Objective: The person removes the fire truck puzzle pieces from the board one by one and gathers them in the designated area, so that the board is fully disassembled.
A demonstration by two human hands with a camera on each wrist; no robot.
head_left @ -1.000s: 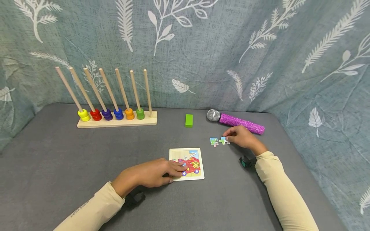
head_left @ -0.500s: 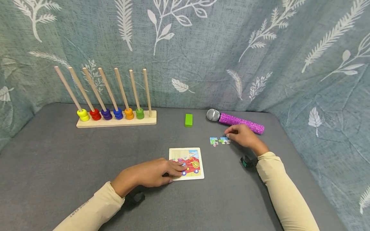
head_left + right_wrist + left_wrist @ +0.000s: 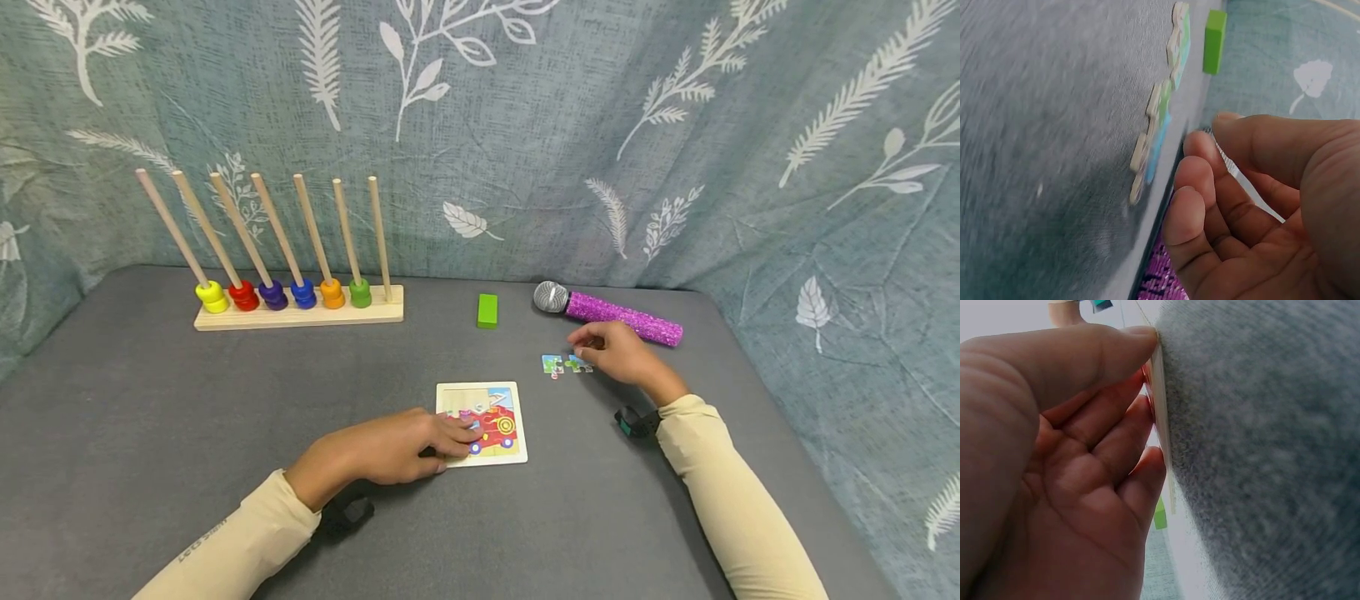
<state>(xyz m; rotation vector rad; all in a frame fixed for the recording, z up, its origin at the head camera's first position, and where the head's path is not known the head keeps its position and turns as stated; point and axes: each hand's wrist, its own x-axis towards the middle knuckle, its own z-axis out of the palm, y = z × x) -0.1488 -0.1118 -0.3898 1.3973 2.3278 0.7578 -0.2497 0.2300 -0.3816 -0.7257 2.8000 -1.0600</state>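
My left hand [image 3: 401, 446] rests its fingers on the left part of a small wooden jigsaw board [image 3: 522, 417] with a red vehicle picture. In the left wrist view the thumb [image 3: 1135, 340] touches the board's near edge, and the other fingertips lie against its face. Two loose jigsaw pieces lie side by side, a left piece [image 3: 551, 363] and a right piece [image 3: 574, 365], with a narrow gap between them. Just above the right piece hovers my right hand [image 3: 621, 357], its fingers loosely bent. From the right wrist view, nothing is between thumb and fingertips, which are apart from both pieces.
Behind the right hand lies a glittery purple microphone [image 3: 622, 318]. A green block [image 3: 487, 311] stands beyond the board. At the back left is a wooden peg stand [image 3: 337, 317] with coloured rings. A leaf-patterned curtain [image 3: 480, 167] borders the grey table [image 3: 225, 433].
The right fingers, on the right jigsaw piece a second ago, lifted off it and have since shifted slightly left above it. The left hand stays on the board.
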